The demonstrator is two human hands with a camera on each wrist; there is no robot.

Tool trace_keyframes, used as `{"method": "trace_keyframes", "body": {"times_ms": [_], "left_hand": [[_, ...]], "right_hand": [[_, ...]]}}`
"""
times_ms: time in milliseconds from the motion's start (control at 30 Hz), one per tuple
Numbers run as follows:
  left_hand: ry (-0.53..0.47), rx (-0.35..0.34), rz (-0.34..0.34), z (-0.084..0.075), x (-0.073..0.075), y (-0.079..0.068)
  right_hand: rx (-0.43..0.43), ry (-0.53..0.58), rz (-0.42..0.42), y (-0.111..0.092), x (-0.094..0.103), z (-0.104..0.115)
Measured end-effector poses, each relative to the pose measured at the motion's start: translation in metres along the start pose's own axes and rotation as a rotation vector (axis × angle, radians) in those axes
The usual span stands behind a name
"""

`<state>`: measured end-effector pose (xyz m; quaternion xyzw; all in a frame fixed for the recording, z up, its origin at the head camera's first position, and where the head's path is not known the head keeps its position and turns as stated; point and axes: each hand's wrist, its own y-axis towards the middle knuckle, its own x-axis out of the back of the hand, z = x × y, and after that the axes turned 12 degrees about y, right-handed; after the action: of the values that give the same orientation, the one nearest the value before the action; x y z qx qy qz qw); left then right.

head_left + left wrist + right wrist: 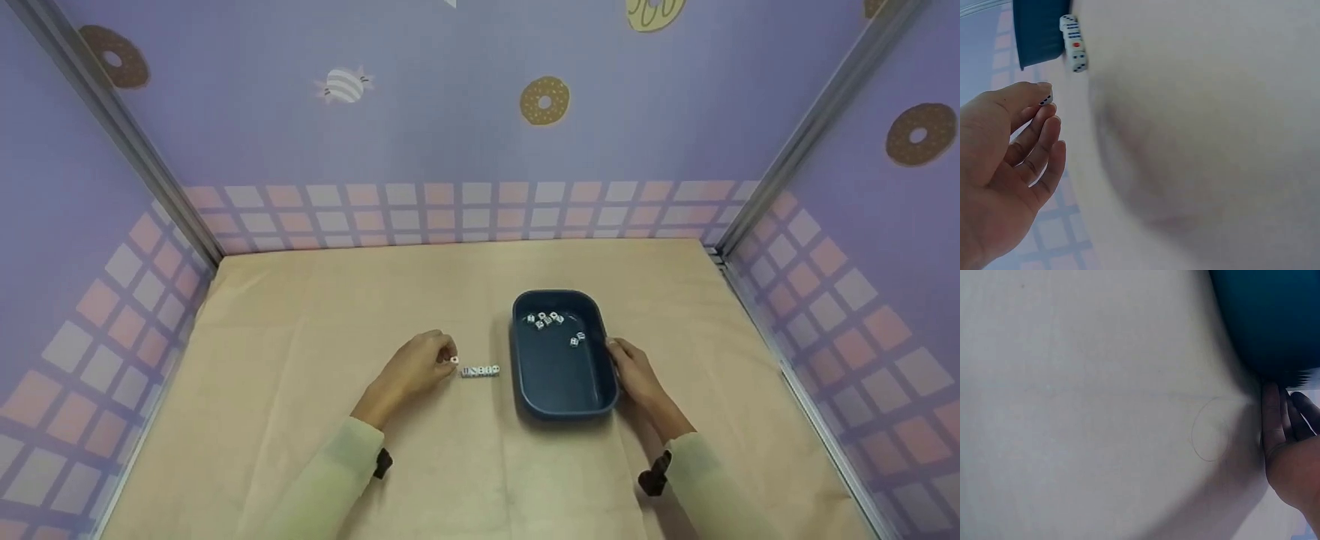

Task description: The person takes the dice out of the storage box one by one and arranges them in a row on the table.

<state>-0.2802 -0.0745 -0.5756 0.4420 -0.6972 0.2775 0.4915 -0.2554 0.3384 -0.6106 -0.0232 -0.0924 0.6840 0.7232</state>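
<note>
Between thumb and index finger, my left hand (424, 365) pinches a white die (454, 361); its dark pips show in the left wrist view. Just to the right of that die, a row of several dice (481, 371) lies on the table, one against another. My right hand (637, 373) holds the right side of a dark blue tray (566, 382), with its thumb at the rim. In the right wrist view its fingers (1273, 410) reach low against the tray's outer wall. Several loose dice (547, 320) lie inside, toward the far end of the tray.
A beige cloth (337, 300) covers the table. A purple wall (450, 135) with printed donuts and pink-and-white checks closes off the back, and similar panels stand left and right. Metal posts (817, 112) mark the corners.
</note>
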Motion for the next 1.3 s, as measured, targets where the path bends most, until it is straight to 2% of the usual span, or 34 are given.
{"method": "trace_keyframes", "body": {"times_ms": [267,433,700,867,1067,1300], "left_hand": [[0.021,-0.006,0.034,0.0,-0.014,0.0],[0.023,-0.014,0.031,0.001,-0.019,0.0],[0.01,-0.002,0.035,0.001,-0.022,0.0],[-0.019,0.0,0.038,-0.001,-0.016,0.002],[-0.032,-0.054,-0.023,-0.019,-0.002,0.012],[-0.047,-0.13,-0.037,-0.046,0.008,0.027]], "right_hand": [[-0.013,0.027,0.01,-0.003,0.001,0.001],[-0.002,0.013,-0.005,-0.001,0.0,0.0],[0.004,0.017,-0.016,-0.003,0.0,0.0],[-0.003,0.02,0.0,-0.003,0.001,0.0],[-0.007,0.009,0.02,-0.003,0.003,0.002],[-0.039,0.004,0.031,-0.005,0.001,0.002]]}}
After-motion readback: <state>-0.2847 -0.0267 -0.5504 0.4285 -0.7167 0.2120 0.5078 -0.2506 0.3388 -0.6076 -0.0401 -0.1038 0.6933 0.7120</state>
